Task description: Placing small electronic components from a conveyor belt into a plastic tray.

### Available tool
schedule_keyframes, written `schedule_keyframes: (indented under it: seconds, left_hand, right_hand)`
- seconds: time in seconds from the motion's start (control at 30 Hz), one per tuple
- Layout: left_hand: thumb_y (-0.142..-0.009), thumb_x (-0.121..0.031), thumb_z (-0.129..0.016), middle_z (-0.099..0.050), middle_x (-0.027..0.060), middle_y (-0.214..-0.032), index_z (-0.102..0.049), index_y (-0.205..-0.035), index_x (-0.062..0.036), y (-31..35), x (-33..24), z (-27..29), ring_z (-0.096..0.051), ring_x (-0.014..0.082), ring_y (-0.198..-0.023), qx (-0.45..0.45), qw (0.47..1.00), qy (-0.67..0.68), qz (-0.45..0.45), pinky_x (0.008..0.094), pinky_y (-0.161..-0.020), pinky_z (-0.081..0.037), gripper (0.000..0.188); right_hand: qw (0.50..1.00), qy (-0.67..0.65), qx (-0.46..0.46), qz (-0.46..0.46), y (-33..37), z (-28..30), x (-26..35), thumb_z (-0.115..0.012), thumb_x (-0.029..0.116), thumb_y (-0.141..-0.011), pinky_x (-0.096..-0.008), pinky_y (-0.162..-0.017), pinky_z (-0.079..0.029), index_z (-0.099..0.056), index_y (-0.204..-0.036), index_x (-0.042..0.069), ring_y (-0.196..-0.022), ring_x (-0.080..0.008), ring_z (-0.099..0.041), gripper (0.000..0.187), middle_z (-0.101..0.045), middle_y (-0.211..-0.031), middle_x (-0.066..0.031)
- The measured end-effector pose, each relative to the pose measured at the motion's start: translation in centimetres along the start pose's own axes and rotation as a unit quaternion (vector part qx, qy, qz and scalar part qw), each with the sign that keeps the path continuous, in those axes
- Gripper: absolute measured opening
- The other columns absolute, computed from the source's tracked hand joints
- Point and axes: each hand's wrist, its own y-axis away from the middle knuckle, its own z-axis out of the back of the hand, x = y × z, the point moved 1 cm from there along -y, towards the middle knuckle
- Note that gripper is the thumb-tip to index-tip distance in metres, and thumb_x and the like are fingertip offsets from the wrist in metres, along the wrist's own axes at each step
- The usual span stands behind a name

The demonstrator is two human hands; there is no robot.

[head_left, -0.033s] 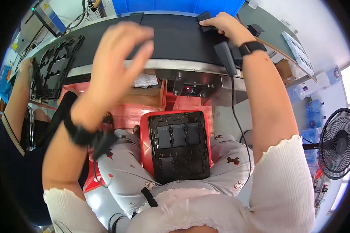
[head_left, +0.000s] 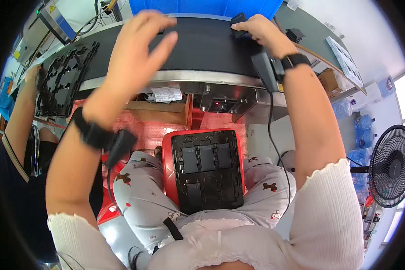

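Observation:
My right hand (head_left: 263,30) pinches a flat black rectangular piece (head_left: 238,19) between thumb and fingers at the far right of the black conveyor belt (head_left: 202,45). Over the belt's left part hangs my left hand (head_left: 135,54), thumb and fingers apart, slightly blurred. A dark flat piece beside its fingers is mostly hidden by the hand. Between my knees a black moulded tray (head_left: 211,198) rests on a red support (head_left: 168,164). Several flat black rectangular pieces (head_left: 207,157) lie in its pockets, three along the upper row and one at lower left.
Another black tray (head_left: 60,85) stands at the belt's left end, touched by another person's hand (head_left: 33,72). A blue bin (head_left: 202,6) is behind the belt. Cables hang from both wrist devices. A black fan (head_left: 391,166) is at right, a cardboard box (head_left: 162,112) under the belt.
My left hand has moved slightly away from me across the belt. The dark piece at the far edge has come nearer, mostly behind that hand. My right hand keeps its grip.

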Motion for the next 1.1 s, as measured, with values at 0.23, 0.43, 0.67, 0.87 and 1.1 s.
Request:
schedule_keyframes:
  seconds: [0.23,0.43,0.67,0.87,1.1]
  left_hand:
    - [-0.083,-0.032,-0.064,-0.048,0.0134,-0.132,-0.046,-0.132,-0.012,-3.2,12.1,-9.2,-0.045,0.0288,-0.122,0.237,0.965,-0.061,0.094,0.0356,-0.104,-0.032,0.056]
    - [-0.079,-0.046,-0.064,-0.052,0.0278,-0.119,-0.056,-0.114,0.0053,-7.6,5.2,-7.9,-0.051,0.0389,-0.109,0.433,0.896,0.026,0.096,0.0415,-0.093,-0.04,0.062]
    - [-0.08,-0.038,-0.066,-0.053,0.0165,-0.121,-0.051,-0.123,0.0017,-1.7,-3.8,-4.8,-0.05,0.0281,-0.114,0.295,0.954,-0.021,0.058,0.0328,-0.095,-0.038,0.06]
    - [-0.068,-0.047,-0.071,-0.05,0.0207,-0.116,-0.048,-0.121,0.0033,9.3,-17.8,-0.2,-0.049,0.0371,-0.106,0.352,0.925,0.125,-0.062,0.0454,-0.091,-0.039,0.077]
    - [-0.062,-0.049,-0.074,-0.047,0.0147,-0.116,-0.049,-0.124,0.0009,24.1,-21.2,-4.8,-0.045,0.031,-0.109,0.432,0.894,0.091,0.069,0.0417,-0.091,-0.036,0.084]
  right_hand:
    - [0.973,-0.172,0.067,0.136,15.6,-0.1,-1.3,-0.073,0.032,-0.075,-0.0259,-0.043,-0.03,-0.055,-0.065,0.005,-0.05,-0.0056,-0.037,0.034,-0.045,-0.058,0.0036]
    - [0.929,-0.252,0.259,-0.085,28.3,-9.5,-10.4,-0.061,0.029,-0.087,-0.0321,-0.049,-0.037,-0.05,-0.067,0.001,-0.057,-0.0095,-0.048,0.036,-0.045,-0.059,-0.0031]
    - [0.989,-0.014,0.126,0.071,35.9,-20.5,-14.8,-0.052,0.028,-0.089,-0.0446,-0.062,-0.048,-0.057,-0.074,0.003,-0.071,-0.0355,-0.06,0.029,-0.059,-0.072,-0.0191]
    - [0.954,0.081,0.267,0.113,34.9,-20.6,-16.2,-0.05,0.03,-0.089,-0.045,-0.064,-0.051,-0.063,-0.085,0.004,-0.076,-0.0323,-0.064,0.029,-0.063,-0.077,-0.0164]
    - [0.986,0.035,0.09,0.137,35.1,-19.9,-14.5,-0.07,0.023,-0.075,-0.0418,-0.074,-0.049,-0.054,-0.113,0.014,-0.089,-0.0336,-0.059,0.042,-0.052,-0.098,-0.0155]
